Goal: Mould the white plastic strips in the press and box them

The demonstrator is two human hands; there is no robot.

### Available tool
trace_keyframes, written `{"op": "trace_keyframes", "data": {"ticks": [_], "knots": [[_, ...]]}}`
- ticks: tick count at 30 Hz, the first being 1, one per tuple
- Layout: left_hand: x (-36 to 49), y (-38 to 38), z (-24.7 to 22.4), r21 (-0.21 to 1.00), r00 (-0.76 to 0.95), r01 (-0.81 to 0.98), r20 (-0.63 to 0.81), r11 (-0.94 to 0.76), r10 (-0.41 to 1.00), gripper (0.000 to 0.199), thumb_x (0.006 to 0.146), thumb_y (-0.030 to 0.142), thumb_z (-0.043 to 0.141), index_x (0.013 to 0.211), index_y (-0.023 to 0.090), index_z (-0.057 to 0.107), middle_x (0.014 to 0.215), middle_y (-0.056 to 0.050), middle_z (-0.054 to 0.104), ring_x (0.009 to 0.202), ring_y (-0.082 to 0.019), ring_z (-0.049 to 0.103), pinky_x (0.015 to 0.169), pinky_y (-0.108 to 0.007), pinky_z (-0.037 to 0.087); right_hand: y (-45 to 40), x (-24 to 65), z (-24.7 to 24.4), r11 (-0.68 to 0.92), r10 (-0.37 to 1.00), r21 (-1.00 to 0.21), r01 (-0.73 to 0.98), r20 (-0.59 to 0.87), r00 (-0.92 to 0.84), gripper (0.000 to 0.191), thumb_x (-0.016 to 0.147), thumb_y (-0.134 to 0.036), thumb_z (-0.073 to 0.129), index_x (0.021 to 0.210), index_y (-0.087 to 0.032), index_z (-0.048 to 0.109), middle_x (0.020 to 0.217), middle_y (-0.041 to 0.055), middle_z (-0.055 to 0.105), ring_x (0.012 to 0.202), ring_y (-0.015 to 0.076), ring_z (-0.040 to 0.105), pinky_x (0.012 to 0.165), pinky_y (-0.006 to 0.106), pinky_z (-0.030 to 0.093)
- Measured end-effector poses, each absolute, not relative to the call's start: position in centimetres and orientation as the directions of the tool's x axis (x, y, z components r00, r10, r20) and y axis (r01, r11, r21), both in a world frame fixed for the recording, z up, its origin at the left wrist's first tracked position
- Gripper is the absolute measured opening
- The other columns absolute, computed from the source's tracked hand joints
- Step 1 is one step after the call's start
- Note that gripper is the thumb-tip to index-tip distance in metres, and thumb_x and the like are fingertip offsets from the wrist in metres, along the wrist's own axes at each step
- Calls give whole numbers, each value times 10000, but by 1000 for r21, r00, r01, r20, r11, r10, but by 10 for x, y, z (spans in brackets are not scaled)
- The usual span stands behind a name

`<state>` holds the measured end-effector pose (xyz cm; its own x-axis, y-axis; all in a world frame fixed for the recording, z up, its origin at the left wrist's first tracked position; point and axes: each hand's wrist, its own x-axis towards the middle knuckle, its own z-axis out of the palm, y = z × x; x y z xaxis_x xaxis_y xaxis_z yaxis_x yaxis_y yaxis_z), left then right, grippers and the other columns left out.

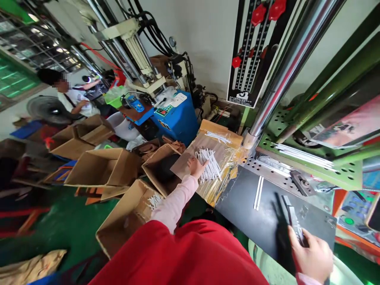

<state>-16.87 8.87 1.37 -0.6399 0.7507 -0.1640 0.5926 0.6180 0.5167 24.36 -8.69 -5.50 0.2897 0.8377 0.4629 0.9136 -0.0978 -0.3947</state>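
Note:
My left hand (196, 168) reaches out to a pile of thin white strips (211, 168), touching its near left side. Its visible fingers are apart, and no strip is plainly gripped. The pile lies on a brown board (178, 164) over a taped carton. At the lower right, my right hand (313, 253) is closed around a long, narrow grey tool (292, 215), its exact kind unclear. The tool points away from me over a black plate (240, 198). Two white strips (259, 193) lie side by side on that plate, left of the tool.
More white strips (218, 137) lie beyond the pile. Open cartons (101, 168) stand to the left; a nearer carton (124, 221) holds some strips. A green press (311, 158) with a steel column (285, 71) borders the plate. Another person (77, 99) works at the far left.

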Motion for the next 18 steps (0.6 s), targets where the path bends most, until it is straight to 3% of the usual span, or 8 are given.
{"op": "trace_keyframes", "data": {"ticks": [4, 8, 13, 15, 18], "knots": [[-124, 108, 6, 532, -666, 555, -175, 639, 725, 1013, 556, 436, 931, 1395, 129, 453, 1358, -307, 514, 1325, -493, 434, 1045, -559, 364, -54, 262, -68, -62, 880, -402, 914, 411, 240, 641, 895, -658, 461, 1089, -119, 749, 803, 185, 611, 797, 367, 582, 721, 509, 459], [-94, 117, 0, 503, -674, 557, -192, 661, 714, 950, 562, 224, 917, 1393, 131, 467, 1350, -315, 527, 1289, -489, 472, 1039, -609, 346, -33, 256, -74, 14, 931, -437, 899, 333, 147, 611, 897, -649, 447, 1013, -129, 747, 820, 173, 616, 770, 325, 564, 729, 479, 447], [-78, 115, -5, 477, -639, 597, -205, 645, 742, 541, 742, 159, 795, 1243, 132, 592, 1269, -263, 620, 1264, -430, 538, 1075, -624, 321, -16, 247, -75, 83, 964, -468, 880, 263, 49, 566, 924, -605, 449, 991, -121, 734, 874, 174, 629, 808, 281, 575, 766, 428, 429], [-74, 116, -4, 489, -605, 613, -215, 621, 766, 387, 851, 220, 725, 1215, 148, 616, 1262, -211, 635, 1240, -368, 567, 1065, -591, 379, -9, 245, -74, 78, 972, -479, 874, 233, 40, 591, 930, -625, 432, 1008, -117, 723, 890, 170, 633, 836, 273, 580, 789, 414, 436], [-68, 124, 1, 545, -546, 623, -212, 561, 811, 350, 947, 337, 633, 1250, 165, 604, 1293, -126, 612, 1176, -275, 599, 1009, -518, 489, 0, 247, -71, 67, 981, -504, 861, 189, 34, 618, 934, -657, 411, 1067, -129, 702, 948, 162, 658, 877, 272, 596, 818, 404, 461]]}}
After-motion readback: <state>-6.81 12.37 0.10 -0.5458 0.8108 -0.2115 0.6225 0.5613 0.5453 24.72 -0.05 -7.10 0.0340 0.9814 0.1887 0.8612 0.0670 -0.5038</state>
